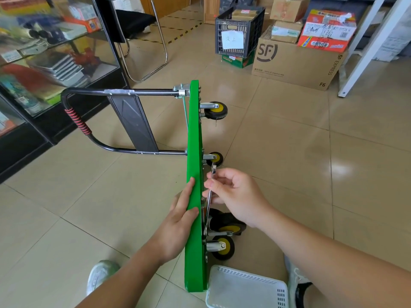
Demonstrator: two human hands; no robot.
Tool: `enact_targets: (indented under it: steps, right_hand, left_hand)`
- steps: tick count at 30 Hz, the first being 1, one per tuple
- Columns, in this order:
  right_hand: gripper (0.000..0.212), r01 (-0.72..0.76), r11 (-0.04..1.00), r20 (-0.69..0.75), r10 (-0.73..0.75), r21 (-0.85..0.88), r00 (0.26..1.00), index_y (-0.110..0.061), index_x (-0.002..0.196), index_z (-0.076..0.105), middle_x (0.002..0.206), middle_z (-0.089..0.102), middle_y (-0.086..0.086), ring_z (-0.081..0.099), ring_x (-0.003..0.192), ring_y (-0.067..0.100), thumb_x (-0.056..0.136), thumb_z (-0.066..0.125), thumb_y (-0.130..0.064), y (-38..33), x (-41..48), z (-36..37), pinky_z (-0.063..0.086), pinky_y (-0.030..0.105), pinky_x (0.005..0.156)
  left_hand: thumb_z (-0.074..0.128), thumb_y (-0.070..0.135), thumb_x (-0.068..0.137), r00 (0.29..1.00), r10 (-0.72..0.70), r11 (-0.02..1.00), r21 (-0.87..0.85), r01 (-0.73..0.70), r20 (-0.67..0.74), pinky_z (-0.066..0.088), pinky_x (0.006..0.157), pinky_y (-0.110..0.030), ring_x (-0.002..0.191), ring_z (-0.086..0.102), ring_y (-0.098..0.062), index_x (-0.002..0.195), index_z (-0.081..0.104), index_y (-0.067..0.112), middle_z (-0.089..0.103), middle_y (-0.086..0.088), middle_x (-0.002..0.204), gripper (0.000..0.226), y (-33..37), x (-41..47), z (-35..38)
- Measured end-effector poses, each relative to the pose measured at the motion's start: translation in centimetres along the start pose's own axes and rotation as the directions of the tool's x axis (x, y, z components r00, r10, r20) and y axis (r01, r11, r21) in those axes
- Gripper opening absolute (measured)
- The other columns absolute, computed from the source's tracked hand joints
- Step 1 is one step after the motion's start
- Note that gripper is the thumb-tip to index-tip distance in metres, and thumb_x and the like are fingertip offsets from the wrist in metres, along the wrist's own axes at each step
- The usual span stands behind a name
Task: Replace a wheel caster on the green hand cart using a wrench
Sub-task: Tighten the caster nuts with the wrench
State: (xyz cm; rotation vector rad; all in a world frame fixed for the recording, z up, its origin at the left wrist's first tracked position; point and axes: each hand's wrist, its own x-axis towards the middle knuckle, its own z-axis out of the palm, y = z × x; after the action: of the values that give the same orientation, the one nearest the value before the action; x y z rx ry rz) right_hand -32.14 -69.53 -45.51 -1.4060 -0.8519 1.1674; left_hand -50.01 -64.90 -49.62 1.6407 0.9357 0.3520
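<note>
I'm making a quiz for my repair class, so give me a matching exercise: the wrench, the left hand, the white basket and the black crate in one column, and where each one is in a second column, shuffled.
Column one
1. wrench
2. left hand
3. white basket
4. black crate

Column two
a. beside the cardboard boxes, far from the cart
b. rests flat against the green deck
c. pinched in the right hand, along the deck's wheel side
d. at the deck's near end

Pairs: 1-c, 2-b, 3-d, 4-a
</note>
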Motion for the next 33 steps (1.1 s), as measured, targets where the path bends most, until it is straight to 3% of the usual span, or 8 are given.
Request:
enact_targets:
  steps: [4, 7, 12, 15, 18, 22, 33]
  right_hand:
    - [0.011, -0.123, 0.992, -0.027, 0.124, 0.042, 0.992, -0.006, 0.107, 0.067, 0.098, 0.072, 0.012, 0.075, 0.083, 0.019, 0.096, 0.065, -0.010, 0.5, 1.8, 0.0, 0.062, 0.033, 0.073]
    - [0.009, -0.124, 0.992, 0.017, 0.124, 0.030, 0.992, -0.007, 0.104, 0.068, 0.097, 0.072, 0.012, 0.076, 0.085, 0.021, 0.096, 0.065, -0.009, 0.4, 2.1, -0.1, 0.062, 0.035, 0.075]
    - [0.013, 0.053, 0.999, 0.001, -0.053, -0.004, 0.999, -0.010, 0.107, 0.066, 0.101, 0.073, 0.010, 0.076, 0.092, 0.021, 0.094, 0.066, -0.007, -2.6, 0.7, -1.1, 0.061, 0.028, 0.075]
    - [0.016, 0.205, 0.979, 0.013, -0.204, -0.013, 0.979, -0.013, 0.106, 0.066, 0.098, 0.075, 0.003, 0.074, 0.099, 0.021, 0.090, 0.070, -0.013, -3.4, -2.0, -1.7, 0.060, 0.032, 0.084]
    - [0.020, 0.325, 0.943, 0.049, -0.322, -0.072, 0.945, -0.015, 0.103, 0.067, 0.103, 0.075, 0.005, 0.073, 0.101, 0.021, 0.085, 0.070, -0.020, -2.6, -5.7, -1.5, 0.058, 0.030, 0.090]
    - [0.014, 0.405, 0.911, 0.100, -0.398, -0.071, 0.912, -0.005, 0.102, 0.068, 0.101, 0.074, 0.007, 0.073, 0.098, 0.019, 0.089, 0.068, 0.000, -0.8, -7.9, -0.8, 0.056, 0.024, 0.089]
    - [0.014, 0.479, 0.872, 0.142, -0.464, -0.100, 0.875, -0.002, 0.103, 0.067, 0.103, 0.073, 0.009, 0.072, 0.099, 0.020, 0.090, 0.068, 0.002, 1.2, -7.6, 0.6, 0.056, 0.028, 0.090]
  left_hand:
    - [0.035, 0.045, 0.091, 1.000, -0.010, 1.000, -0.011, 0.010, 0.013, 0.020, 0.107, -0.009, 0.125, 0.021, 0.035, 0.153, 0.008, 0.062, 0.024, 0.024, 0.156, 0.070, 0.0, -0.1, -0.1]
    - [0.035, 0.045, 0.091, 1.000, -0.017, 1.000, 0.004, 0.017, 0.022, 0.021, 0.108, -0.010, 0.129, 0.021, 0.032, 0.154, 0.007, 0.061, 0.024, 0.023, 0.156, 0.071, 0.0, 0.0, -0.1]
    - [0.033, 0.048, 0.093, 1.000, -0.008, 0.999, 0.033, 0.007, 0.029, 0.022, 0.114, -0.021, 0.140, 0.029, 0.006, 0.152, 0.003, 0.066, 0.024, 0.021, 0.154, 0.069, -0.3, 0.0, -0.2]
    - [0.032, 0.049, 0.094, 0.999, 0.003, 0.999, 0.044, -0.005, 0.033, 0.026, 0.113, -0.023, 0.140, 0.032, 0.001, 0.152, 0.001, 0.067, 0.023, 0.020, 0.156, 0.068, -0.4, -0.1, -0.2]
    - [0.034, 0.047, 0.097, 1.000, 0.007, 0.999, 0.043, -0.008, 0.017, 0.030, 0.096, -0.006, 0.125, 0.037, 0.018, 0.154, 0.003, 0.064, 0.026, 0.018, 0.154, 0.067, -0.4, -0.1, -0.2]
    - [0.035, 0.026, 0.111, 1.000, 0.006, 0.999, 0.039, -0.006, -0.006, 0.034, 0.082, -0.001, 0.109, 0.039, 0.026, 0.158, 0.005, 0.056, 0.027, 0.014, 0.151, 0.063, -0.2, -0.1, 0.1]
    - [0.035, 0.025, 0.111, 1.000, 0.005, 1.000, 0.026, -0.005, -0.008, 0.031, 0.082, 0.005, 0.104, 0.034, 0.037, 0.159, 0.008, 0.052, 0.029, 0.013, 0.149, 0.062, 0.1, -0.1, 0.1]
